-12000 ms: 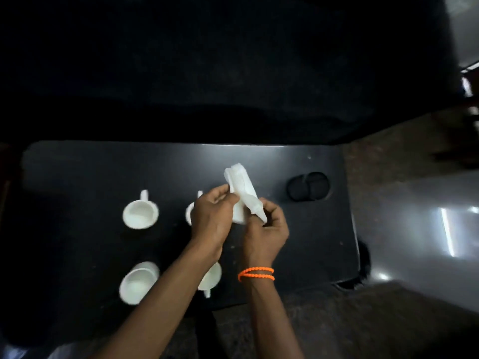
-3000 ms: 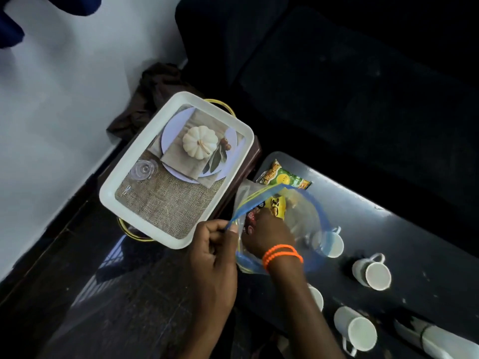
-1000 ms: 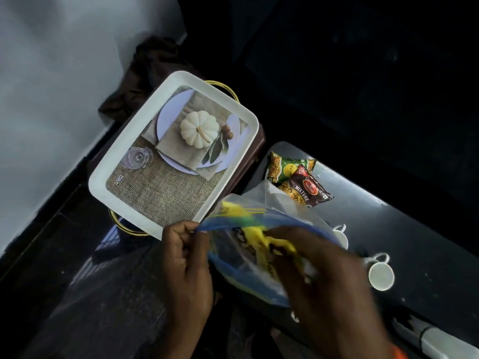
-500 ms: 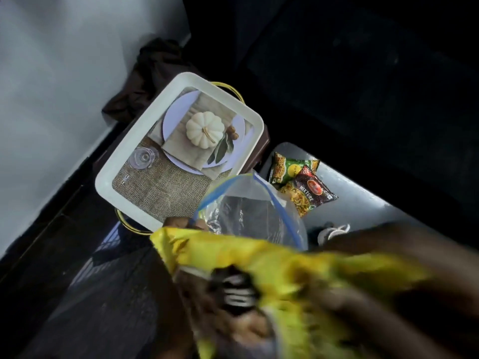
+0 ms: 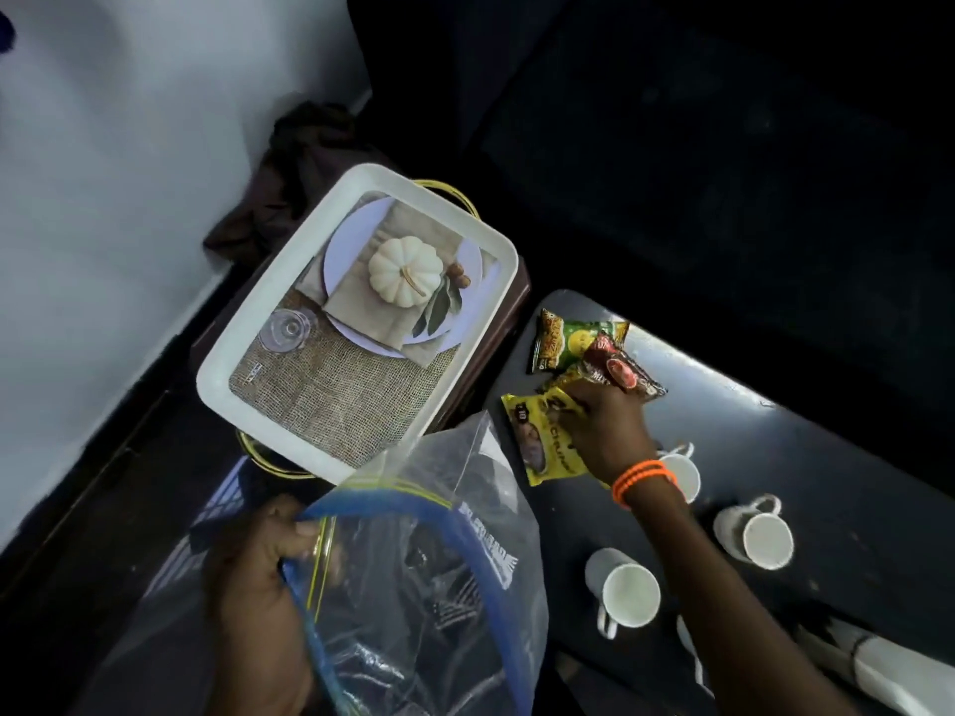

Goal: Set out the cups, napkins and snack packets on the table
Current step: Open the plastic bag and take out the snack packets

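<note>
The right hand [image 5: 602, 431] rests fingers-down, clamped on the yellow snack packet [image 5: 548, 447] on the dark table [image 5: 827, 457], while the left hand [image 5: 258, 571] pinches the clear blue-rimmed plastic zip bag [image 5: 439, 560].

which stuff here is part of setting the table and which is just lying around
Part of the job:
- yellow snack packet under the right hand
- green packet
- red packet
- white cups
- zip bag in the left hand

Lying about:
- printed tray
- dark cloth
</note>
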`<state>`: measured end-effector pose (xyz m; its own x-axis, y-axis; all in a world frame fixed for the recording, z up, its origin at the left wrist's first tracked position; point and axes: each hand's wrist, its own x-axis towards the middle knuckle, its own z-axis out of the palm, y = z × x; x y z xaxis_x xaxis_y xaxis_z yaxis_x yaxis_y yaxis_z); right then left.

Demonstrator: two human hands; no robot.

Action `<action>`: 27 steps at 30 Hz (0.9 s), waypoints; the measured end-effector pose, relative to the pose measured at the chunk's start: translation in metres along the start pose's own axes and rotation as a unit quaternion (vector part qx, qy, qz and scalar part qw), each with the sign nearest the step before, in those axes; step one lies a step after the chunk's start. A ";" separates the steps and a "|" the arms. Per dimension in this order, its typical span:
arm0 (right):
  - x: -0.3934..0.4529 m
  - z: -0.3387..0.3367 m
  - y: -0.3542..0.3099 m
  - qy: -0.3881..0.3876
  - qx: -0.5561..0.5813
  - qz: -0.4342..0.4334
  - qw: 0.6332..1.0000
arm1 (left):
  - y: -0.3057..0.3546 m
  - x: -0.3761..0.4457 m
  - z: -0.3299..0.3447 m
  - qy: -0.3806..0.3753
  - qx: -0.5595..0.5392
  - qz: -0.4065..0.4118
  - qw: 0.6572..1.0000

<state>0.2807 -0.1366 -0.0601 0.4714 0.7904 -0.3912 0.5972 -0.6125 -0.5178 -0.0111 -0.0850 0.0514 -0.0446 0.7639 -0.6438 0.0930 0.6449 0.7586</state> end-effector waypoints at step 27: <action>-0.102 -0.041 0.019 -0.041 0.596 0.085 0.797 | -0.024 -0.048 0.168 -0.116 0.173 0.183 0.961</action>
<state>0.2706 -0.2288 0.0014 0.4067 0.7245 -0.5565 -0.5357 -0.3043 -0.7876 0.1558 -0.1412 0.0476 0.2722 0.8857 -0.3761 0.3866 0.2572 0.8856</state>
